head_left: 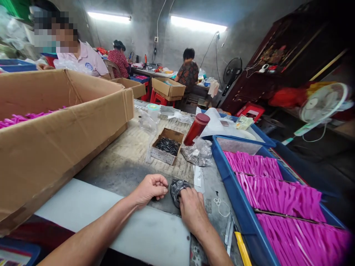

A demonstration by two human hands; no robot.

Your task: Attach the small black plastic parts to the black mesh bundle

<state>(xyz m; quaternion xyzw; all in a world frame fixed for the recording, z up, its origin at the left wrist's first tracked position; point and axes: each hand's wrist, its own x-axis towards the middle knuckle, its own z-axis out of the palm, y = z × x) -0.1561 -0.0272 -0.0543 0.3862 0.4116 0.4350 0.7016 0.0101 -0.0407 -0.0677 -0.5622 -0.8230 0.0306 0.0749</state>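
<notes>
My left hand (154, 190) hovers over the dark table top, with its fingers curled in and the thumb against them. Whatever it may hold is too small or hidden to make out. Just right of it sits a small dish lined with black plastic (177, 184). My right hand (192, 207) reaches into this dish from the right, and its fingertips are hidden inside. Beyond both hands stands a small cardboard box (163, 156) with many small black pieces (169, 145) in it. Beside the box lies a clear plastic bag (198, 151) of small metallic-looking parts.
A large carton (63, 136) with purple pieces fills the left side. To the right, a blue crate (233, 195) holds rows of purple strips (280, 192). A dark red flask (196, 129), a yellow-handled tool (242, 247) and a white string (222, 207) are nearby. Several people work behind.
</notes>
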